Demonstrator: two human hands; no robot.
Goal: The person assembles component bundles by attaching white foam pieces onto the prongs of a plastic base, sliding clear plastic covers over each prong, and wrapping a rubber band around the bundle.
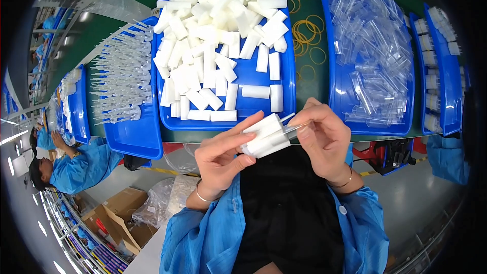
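My left hand (223,152) grips a small bundle of white cylinders (267,137), with its fingers along the top and its thumb below. A thin white rod (287,117) sticks out of the bundle's right end. Close to that end, the thumb and fingers of my right hand (324,134) are pinched on a thin yellowish strand that looks like a rubber band (300,126); it reaches toward the bundle. Just beyond my hands, white foam cylinders (208,66) are heaped in a blue tray (243,106).
Several yellow rubber bands (307,31) lie on the green table (310,89). To the right, a blue tray (373,128) holds clear plastic pieces (370,45). At left, white thin-stemmed parts (122,76) fill another blue tray (133,139). A person in blue (83,165) sits farther left.
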